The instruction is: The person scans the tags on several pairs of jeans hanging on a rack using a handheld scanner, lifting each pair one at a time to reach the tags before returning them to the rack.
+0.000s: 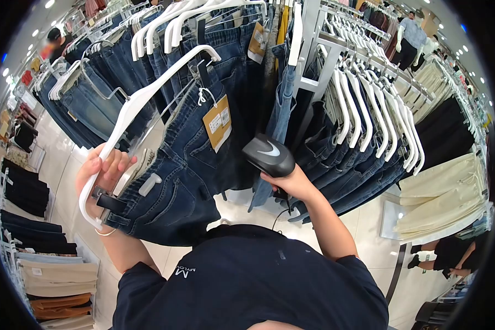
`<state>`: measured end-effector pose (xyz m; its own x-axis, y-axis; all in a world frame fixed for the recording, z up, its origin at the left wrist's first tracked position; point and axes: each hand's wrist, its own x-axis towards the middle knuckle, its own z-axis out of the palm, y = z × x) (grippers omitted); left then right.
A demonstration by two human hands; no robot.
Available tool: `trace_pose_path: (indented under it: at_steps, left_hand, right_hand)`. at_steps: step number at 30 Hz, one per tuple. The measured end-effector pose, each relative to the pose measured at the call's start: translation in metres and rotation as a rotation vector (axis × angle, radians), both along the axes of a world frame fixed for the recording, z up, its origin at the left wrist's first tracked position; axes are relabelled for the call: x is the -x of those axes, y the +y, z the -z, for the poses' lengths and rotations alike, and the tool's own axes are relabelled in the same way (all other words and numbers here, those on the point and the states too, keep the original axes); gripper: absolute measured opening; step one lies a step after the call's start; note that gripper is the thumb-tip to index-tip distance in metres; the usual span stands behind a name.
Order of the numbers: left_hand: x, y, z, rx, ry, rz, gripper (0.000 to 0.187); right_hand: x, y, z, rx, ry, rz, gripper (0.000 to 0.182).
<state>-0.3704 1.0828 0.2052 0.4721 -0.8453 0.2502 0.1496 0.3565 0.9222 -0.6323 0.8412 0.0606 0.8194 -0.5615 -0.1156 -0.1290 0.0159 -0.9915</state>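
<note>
My left hand point(100, 171) is closed around the lower left end of a white hanger point(127, 113). Dark blue denim shorts point(173, 190) hang from its black clips, tilted, with a white plastic tag point(150, 185) on the fabric. A brown paper tag point(218, 124) with white labels is tied near the waistband on the right. My right hand point(292, 182) grips a black barcode scanner point(269, 156), whose head lies just right of the shorts and below the paper tag. A thin cable hangs beneath that hand.
Racks of jeans on white hangers point(368, 104) stand ahead and right; more jeans point(93, 104) hang at the left. Cream trousers point(440, 192) hang at the far right. Folded clothes point(52, 275) lie lower left. People are visible at the upper left and lower right; a mannequin point(412, 36) stands behind.
</note>
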Motion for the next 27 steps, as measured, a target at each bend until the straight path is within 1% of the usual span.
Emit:
trace_pose_path:
  at_steps: [5,6,9,13,14,17,18,19,21,22,23,25,27]
  left_hand:
    - [0.001,-0.008,-0.007,-0.036,-0.037,0.070,0.028]
    - [0.010,-0.012,-0.011,-0.057,-0.036,0.019,0.028]
    - [0.022,-0.031,-0.016,-0.012,-0.076,0.069,0.030]
    - [0.037,-0.053,-0.038,-0.104,-0.164,0.065,0.032]
    - [0.032,-0.058,-0.043,-0.120,-0.181,0.126,0.033]
    - [0.025,-0.075,-0.057,-0.058,-0.227,0.249,0.030]
    - [0.032,-0.080,-0.062,-0.007,-0.175,0.204,0.031]
    - [0.040,-0.085,-0.065,0.063,-0.070,0.123,0.027]
    - [0.032,-0.102,-0.073,0.137,-0.052,0.246,0.023]
    - [0.016,-0.113,-0.071,0.234,-0.141,0.340,0.025]
    - [0.004,-0.129,-0.078,0.223,-0.142,0.474,0.026]
    - [0.002,-0.153,-0.086,0.328,-0.314,0.471,0.026]
    - [0.005,-0.178,-0.096,0.277,-0.276,0.389,0.024]
  right_hand:
    - [0.012,0.013,0.023,-0.080,0.006,-0.016,0.025]
    - [0.014,0.016,0.026,-0.086,0.017,-0.028,0.026]
    - [0.018,0.025,0.030,-0.084,0.025,-0.056,0.027]
    - [0.030,0.031,0.036,-0.065,0.115,-0.083,0.028]
    - [0.034,0.033,0.037,-0.069,0.122,-0.080,0.029]
    - [0.047,0.037,0.044,-0.112,0.128,-0.067,0.031]
    - [0.051,0.038,0.044,-0.118,0.145,-0.048,0.030]
    - [0.056,0.040,0.045,-0.125,0.162,-0.030,0.030]
    - [0.065,0.042,0.053,-0.120,0.184,0.010,0.029]
    - [0.069,0.043,0.057,-0.115,0.187,0.023,0.029]
    - [0.073,0.044,0.061,-0.109,0.189,0.036,0.030]
    - [0.082,0.046,0.067,-0.120,0.192,0.082,0.029]
    - [0.089,0.048,0.067,-0.138,0.176,0.113,0.028]
